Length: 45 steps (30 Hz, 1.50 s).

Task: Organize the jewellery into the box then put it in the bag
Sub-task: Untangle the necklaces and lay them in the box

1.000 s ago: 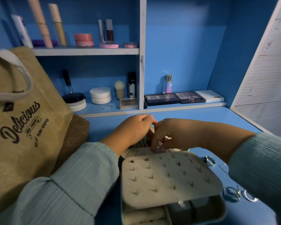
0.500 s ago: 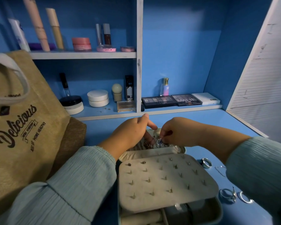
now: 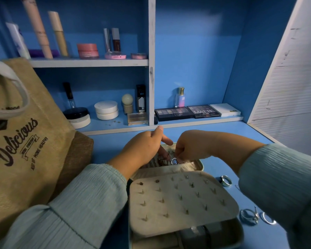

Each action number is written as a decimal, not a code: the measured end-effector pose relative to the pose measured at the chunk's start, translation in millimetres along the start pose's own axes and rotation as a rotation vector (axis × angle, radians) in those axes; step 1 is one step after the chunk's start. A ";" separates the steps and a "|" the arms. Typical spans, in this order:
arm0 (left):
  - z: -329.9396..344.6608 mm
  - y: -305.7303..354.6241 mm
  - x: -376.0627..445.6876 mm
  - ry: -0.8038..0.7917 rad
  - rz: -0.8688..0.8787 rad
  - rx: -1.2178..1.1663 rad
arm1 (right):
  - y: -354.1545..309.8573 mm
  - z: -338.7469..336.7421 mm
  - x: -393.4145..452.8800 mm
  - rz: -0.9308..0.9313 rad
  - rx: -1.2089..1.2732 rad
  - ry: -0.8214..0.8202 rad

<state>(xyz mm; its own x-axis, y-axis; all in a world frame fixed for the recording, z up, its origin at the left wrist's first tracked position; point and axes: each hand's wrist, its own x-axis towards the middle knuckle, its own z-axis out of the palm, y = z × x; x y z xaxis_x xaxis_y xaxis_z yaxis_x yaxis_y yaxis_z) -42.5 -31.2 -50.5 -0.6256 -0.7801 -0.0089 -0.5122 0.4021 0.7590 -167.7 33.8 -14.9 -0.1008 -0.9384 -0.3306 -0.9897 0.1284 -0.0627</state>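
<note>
Blue desk (image 3: 214,133) with shelf unit (image 3: 151,60) behind, cosmetics on both shelves. Burlap tote bag (image 3: 25,141) stands at left edge, printed "Delicious", well apart from the rings. Open jewellery box (image 3: 183,203) on desk in front of person, its beige stud panel (image 3: 180,200) flipped toward camera, a few earrings on pegs; far compartment (image 3: 196,165) holds tangled jewellery. Left hand (image 3: 144,148) reaches into far compartment, fingers spread, loosely extended, touching the pile, not clearly gripping anything. Right hand (image 3: 192,146) curled over same compartment, fingertips pinching a small shiny ring (image 3: 174,161) just above the pile. Loose on desk right of box: silver band ring (image 3: 225,180), two more rings (image 3: 250,215) near the box's near corner.
</note>
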 end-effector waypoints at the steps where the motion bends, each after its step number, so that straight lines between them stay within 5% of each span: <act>1: -0.4 1.1 -0.5 0.000 -0.001 0.010 | -0.4 1.7 2.6 0.023 0.010 0.026; 9: -1.8 4.3 -0.8 -0.004 0.038 0.099 | 3.7 2.1 -6.8 -0.045 0.195 0.036; 13: -1.4 5.1 -2.4 -0.015 0.074 0.124 | 4.4 -2.8 -11.7 -0.052 0.099 -0.053; 17: -0.9 1.9 -0.2 -0.019 0.086 0.152 | 6.7 -4.5 -12.0 -0.004 0.060 0.050; 23: -1.7 1.9 0.2 -0.046 0.158 0.410 | 13.3 7.1 -7.3 0.098 -0.264 0.021; 31: 1.7 -3.4 6.5 -0.186 0.059 0.331 | 9.1 -0.5 -20.3 0.000 0.076 -0.015; 37: 0.6 3.5 0.8 -0.280 0.007 0.301 | 8.1 -2.5 -26.0 0.018 -0.154 -0.043; 41: 0.1 6.5 -0.6 -0.265 0.034 0.323 | 8.7 4.5 -23.2 0.026 0.087 -0.041; 45: -0.5 3.4 -0.6 -0.256 0.176 0.421 | 19.6 3.9 -24.2 0.000 0.067 0.036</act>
<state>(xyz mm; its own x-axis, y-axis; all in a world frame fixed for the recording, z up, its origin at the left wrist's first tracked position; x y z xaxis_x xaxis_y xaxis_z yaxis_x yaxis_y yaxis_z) -43.5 -29.6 -47.6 -0.8202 -0.5627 -0.1034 -0.5457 0.7152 0.4366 -184.3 60.3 -11.8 -0.1053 -0.9493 -0.2963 -0.9808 0.1482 -0.1263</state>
